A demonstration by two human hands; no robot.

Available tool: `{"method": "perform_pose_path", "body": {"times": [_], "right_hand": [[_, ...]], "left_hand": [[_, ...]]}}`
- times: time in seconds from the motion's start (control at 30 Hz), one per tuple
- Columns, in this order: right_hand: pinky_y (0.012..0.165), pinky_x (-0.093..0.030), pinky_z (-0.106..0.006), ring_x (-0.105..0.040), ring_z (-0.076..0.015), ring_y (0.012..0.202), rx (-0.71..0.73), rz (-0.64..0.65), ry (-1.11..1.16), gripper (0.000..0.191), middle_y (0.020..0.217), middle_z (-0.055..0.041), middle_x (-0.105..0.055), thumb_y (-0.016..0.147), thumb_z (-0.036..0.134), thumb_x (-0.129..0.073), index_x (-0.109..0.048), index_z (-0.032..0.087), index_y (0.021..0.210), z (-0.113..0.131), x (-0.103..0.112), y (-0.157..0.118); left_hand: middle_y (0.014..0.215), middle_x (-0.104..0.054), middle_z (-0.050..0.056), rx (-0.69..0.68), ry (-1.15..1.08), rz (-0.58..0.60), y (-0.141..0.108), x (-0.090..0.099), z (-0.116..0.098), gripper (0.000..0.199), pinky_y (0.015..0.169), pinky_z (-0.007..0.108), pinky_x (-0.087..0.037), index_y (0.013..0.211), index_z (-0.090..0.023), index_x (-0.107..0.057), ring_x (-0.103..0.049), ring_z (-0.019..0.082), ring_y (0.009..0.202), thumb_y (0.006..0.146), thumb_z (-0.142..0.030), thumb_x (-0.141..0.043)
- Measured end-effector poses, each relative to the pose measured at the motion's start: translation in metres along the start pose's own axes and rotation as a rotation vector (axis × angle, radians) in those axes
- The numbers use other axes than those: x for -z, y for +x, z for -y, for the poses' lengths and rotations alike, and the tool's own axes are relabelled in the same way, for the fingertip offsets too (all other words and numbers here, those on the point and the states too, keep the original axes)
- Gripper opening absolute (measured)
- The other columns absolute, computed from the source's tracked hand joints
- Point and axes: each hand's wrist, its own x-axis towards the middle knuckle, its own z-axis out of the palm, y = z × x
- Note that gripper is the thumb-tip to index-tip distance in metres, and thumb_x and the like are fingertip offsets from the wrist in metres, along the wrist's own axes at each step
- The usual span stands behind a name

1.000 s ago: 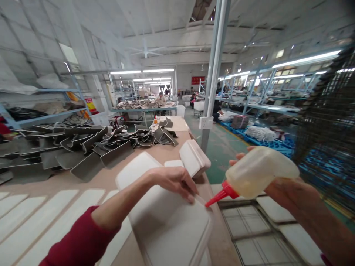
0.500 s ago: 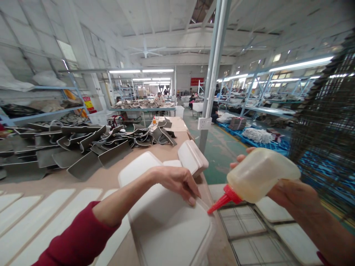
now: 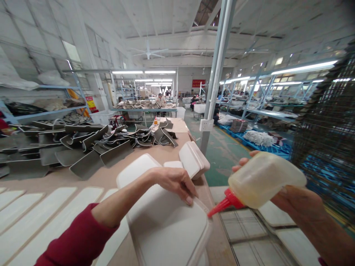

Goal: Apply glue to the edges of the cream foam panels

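Observation:
My left hand (image 3: pixel 177 183) grips the far edge of a white panel (image 3: pixel 169 225) with rounded corners, thumb and fingers closed on it. The panel lies tilted over other pale panels at the table's edge. In my right hand (image 3: pixel 291 201) is a translucent squeeze bottle (image 3: pixel 267 179) with a red nozzle, tipped downward and holding some yellowish liquid. The nozzle's tip is at the panel's right rim, near its rounded corner; whether it touches, I cannot tell. My right fingers are partly hidden behind the bottle.
A stack of white panels (image 3: pixel 192 160) stands beyond my left hand. Flat panels (image 3: pixel 55 214) lie in rows at left. Grey curved pieces (image 3: pixel 85 151) are heaped behind them. A metal post (image 3: pixel 215 81) rises past the table's right edge. More panels (image 3: pixel 244 223) lie lower right.
The bottle's nozzle tip has moved along the panel's right rim, toward me. My left hand keeps its grip at nearly the same spot. The view has shifted slightly.

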Motion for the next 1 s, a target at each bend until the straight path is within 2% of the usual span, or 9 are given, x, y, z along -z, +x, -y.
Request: {"method": "perform_pose_path", "body": {"times": [0.23, 0.33, 0.53, 0.73, 0.87, 1.0], "right_hand": [[0.086, -0.052, -0.040, -0.059, -0.0295, 0.106, 0.015, 0.004, -0.007, 0.058, 0.112, -0.0011, -0.065, 0.061, 0.037, -0.079, -0.058, 0.033, 0.116, -0.005, 0.000, 0.000], [0.085, -0.053, -0.040, -0.059, -0.0286, 0.107, 0.030, -0.019, 0.013, 0.060, 0.112, 0.0011, -0.065, 0.061, 0.035, -0.080, -0.057, 0.037, 0.116, -0.007, -0.001, 0.000], [0.081, -0.055, -0.036, -0.060, -0.0279, 0.105, 0.020, -0.083, 0.058, 0.073, 0.112, 0.0039, -0.066, 0.057, 0.036, -0.084, -0.051, 0.042, 0.121, -0.011, 0.000, -0.006], [0.082, -0.055, -0.033, -0.059, -0.0282, 0.106, 0.055, -0.209, 0.089, 0.074, 0.120, -0.0004, -0.062, 0.056, 0.033, -0.085, -0.053, 0.034, 0.123, -0.015, -0.001, -0.014], [0.091, -0.050, -0.040, -0.058, -0.0309, 0.108, 0.071, -0.301, 0.053, 0.071, 0.126, -0.0045, -0.058, 0.056, 0.032, -0.084, -0.056, 0.031, 0.121, -0.014, -0.006, -0.017], [0.096, -0.044, -0.049, -0.053, -0.0358, 0.114, 0.112, -0.303, 0.068, 0.066, 0.126, -0.0095, -0.058, 0.060, 0.026, -0.079, -0.055, 0.030, 0.122, -0.023, 0.003, -0.016]], "left_hand": [[0.087, -0.074, 0.006, -0.006, -0.008, -0.028, -0.002, 0.000, 0.004, 0.064, 0.065, 0.019, -0.047, 0.097, -0.010, -0.074, -0.062, 0.017, 0.076, 0.059, -0.061, -0.072], [0.087, -0.073, 0.006, -0.003, -0.002, -0.023, -0.002, 0.000, 0.005, 0.066, 0.064, 0.019, -0.046, 0.099, -0.009, -0.073, -0.061, 0.017, 0.076, 0.059, -0.062, -0.071], [0.085, -0.073, 0.006, 0.013, 0.009, -0.064, -0.006, 0.001, 0.005, 0.062, 0.062, 0.018, -0.044, 0.097, -0.009, -0.074, -0.059, 0.016, 0.074, 0.063, -0.061, -0.070], [0.073, -0.069, 0.002, 0.021, 0.001, -0.131, -0.010, 0.003, 0.008, 0.055, 0.056, 0.018, -0.040, 0.091, -0.011, -0.075, -0.054, 0.013, 0.066, 0.060, -0.057, -0.075], [0.068, -0.065, 0.001, -0.013, -0.014, -0.166, -0.011, 0.004, 0.014, 0.051, 0.055, 0.019, -0.038, 0.090, -0.011, -0.075, -0.051, 0.012, 0.064, 0.065, -0.055, -0.072], [0.067, -0.063, 0.001, -0.005, -0.020, -0.186, -0.011, 0.005, 0.017, 0.049, 0.054, 0.019, -0.036, 0.089, -0.011, -0.074, -0.049, 0.012, 0.063, 0.066, -0.054, -0.072]]}}
